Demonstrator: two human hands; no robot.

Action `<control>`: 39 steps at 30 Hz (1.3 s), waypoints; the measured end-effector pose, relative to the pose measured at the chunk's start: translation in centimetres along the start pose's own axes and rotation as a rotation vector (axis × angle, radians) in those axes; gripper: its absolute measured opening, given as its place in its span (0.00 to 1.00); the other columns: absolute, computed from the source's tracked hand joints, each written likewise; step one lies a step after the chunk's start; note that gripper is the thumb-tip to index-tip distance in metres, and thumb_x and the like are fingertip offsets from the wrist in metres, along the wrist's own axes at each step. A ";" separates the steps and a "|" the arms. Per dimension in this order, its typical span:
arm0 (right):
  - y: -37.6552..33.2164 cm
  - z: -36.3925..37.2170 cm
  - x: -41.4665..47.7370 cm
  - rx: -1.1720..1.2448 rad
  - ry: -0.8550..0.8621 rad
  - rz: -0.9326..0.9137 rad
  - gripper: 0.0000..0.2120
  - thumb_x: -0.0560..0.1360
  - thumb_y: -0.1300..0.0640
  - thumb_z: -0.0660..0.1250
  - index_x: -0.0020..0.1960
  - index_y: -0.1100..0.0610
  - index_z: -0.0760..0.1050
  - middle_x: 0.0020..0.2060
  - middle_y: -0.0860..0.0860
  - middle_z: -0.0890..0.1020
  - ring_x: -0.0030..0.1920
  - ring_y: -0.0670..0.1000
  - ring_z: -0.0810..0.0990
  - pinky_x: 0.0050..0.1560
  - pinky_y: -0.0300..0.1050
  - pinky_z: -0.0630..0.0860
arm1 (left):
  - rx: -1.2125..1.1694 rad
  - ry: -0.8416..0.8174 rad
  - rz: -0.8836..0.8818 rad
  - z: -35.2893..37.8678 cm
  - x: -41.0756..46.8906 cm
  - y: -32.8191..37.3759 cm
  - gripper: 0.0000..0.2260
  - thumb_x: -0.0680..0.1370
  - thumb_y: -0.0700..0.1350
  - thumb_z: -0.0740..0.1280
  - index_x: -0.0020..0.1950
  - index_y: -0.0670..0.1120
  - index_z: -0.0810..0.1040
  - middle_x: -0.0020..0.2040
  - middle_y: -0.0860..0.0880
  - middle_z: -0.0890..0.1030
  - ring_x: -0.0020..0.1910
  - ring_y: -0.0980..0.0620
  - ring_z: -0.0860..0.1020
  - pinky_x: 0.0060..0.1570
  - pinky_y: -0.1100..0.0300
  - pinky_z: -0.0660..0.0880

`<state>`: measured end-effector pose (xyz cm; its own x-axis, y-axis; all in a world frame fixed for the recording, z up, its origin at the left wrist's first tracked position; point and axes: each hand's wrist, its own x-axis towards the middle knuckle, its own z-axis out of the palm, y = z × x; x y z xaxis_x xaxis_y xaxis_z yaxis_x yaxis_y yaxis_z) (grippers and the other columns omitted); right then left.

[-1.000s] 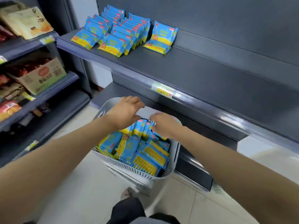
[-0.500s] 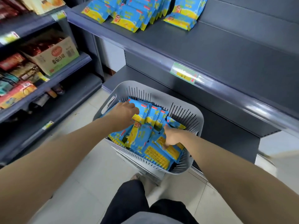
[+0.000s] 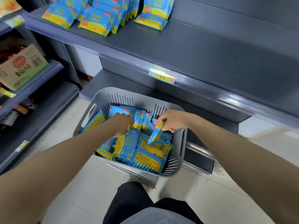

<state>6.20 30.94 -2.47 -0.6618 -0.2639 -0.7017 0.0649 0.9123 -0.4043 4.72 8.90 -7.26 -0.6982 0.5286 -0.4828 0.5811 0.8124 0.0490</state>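
The fingers (image 3: 162, 119) of the right hand (image 3: 174, 120) are curled round the top end of one blue-and-yellow packet (image 3: 155, 134), pinching it against the thumb. The packet hangs tilted from that grip. Its lower corner points down at the pile of packets (image 3: 148, 158) beneath, and it cannot be told whether the corner touches them.

The fingers (image 3: 130, 122) of the left hand (image 3: 121, 125) are bent down into the row of upright packets (image 3: 141, 117) at the far side of the load. They touch those wrappers, but the back of the hand hides the fingertips, so whether they grasp one cannot be told.

Both hands are over the grey slotted basket (image 3: 140, 96), the left near its middle and the right above its right wall. The basket is full of the same packets, some standing on edge at the back and others lying flat and overlapping at the front. It stands on the pale tiled floor (image 3: 68, 188), just in front of the dark bottom shelf (image 3: 103, 81).

Above is a dark grey shelf (image 3: 202, 50) with a green and yellow price label (image 3: 162, 75) on its front rail. More matching packets (image 3: 97, 20) stand in rows at its left end. On the side rack to the left sits a cardboard box (image 3: 21, 67). At the bottom edge the person's dark trousers (image 3: 134, 202) show.
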 end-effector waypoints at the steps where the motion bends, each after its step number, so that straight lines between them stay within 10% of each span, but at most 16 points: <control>1: 0.2 -0.2 -0.3 0.081 -0.021 0.017 0.18 0.73 0.66 0.64 0.60 0.51 0.75 0.36 0.53 0.81 0.32 0.46 0.79 0.39 0.38 0.77 | 0.011 -0.018 0.023 0.1 0.4 0.1 0.18 0.78 0.47 0.63 0.68 0.49 0.68 0.67 0.47 0.71 0.63 0.46 0.69 0.61 0.54 0.63; 9: 0.5 -0.5 -3.0 0.337 -0.127 0.093 0.19 0.76 0.67 0.57 0.64 0.57 0.75 0.62 0.57 0.76 0.59 0.57 0.78 0.53 0.43 0.79 | 0.196 -0.157 0.216 2.0 2.6 1.0 0.27 0.76 0.45 0.67 0.73 0.51 0.62 0.69 0.51 0.68 0.65 0.48 0.65 0.66 0.54 0.63; 16: 0.4 -0.7 -4.3 0.043 0.174 0.034 0.02 0.73 0.60 0.67 0.45 0.54 0.77 0.44 0.48 0.80 0.44 0.49 0.78 0.40 0.39 0.77 | 0.386 -0.250 0.257 3.0 5.0 1.6 0.31 0.76 0.43 0.68 0.75 0.53 0.58 0.73 0.50 0.63 0.69 0.44 0.60 0.69 0.50 0.61; 24: -0.2 -0.7 -4.7 0.135 0.412 0.120 0.24 0.71 0.64 0.68 0.66 0.55 0.69 0.56 0.53 0.77 0.46 0.51 0.77 0.38 0.41 0.74 | 0.474 -0.246 0.343 2.3 4.4 1.9 0.28 0.68 0.45 0.75 0.65 0.50 0.70 0.67 0.48 0.66 0.63 0.44 0.65 0.61 0.50 0.68; 30: -1.6 -2.6 -5.6 0.299 0.629 0.035 0.10 0.69 0.65 0.68 0.50 0.56 0.77 0.47 0.51 0.76 0.42 0.50 0.75 0.36 0.40 0.71 | 0.043 -0.224 0.248 -3.0 1.8 0.6 0.13 0.69 0.39 0.72 0.47 0.44 0.69 0.38 0.51 0.70 0.36 0.52 0.70 0.35 0.59 0.66; 39: -3.6 -8.8 -6.3 0.609 0.896 -0.105 0.12 0.74 0.62 0.68 0.55 0.52 0.74 0.40 0.50 0.74 0.33 0.46 0.72 0.26 0.30 0.70 | -0.246 0.091 0.150 -13.9 -2.7 -3.0 0.12 0.68 0.42 0.74 0.50 0.47 0.80 0.42 0.51 0.77 0.40 0.52 0.74 0.33 0.66 0.67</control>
<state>3.57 32.03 8.56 -0.9738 0.2182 -0.0642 0.1725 0.5247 -0.8336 -0.95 8.49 6.04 -0.6533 0.6580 -0.3743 0.5695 0.7530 0.3297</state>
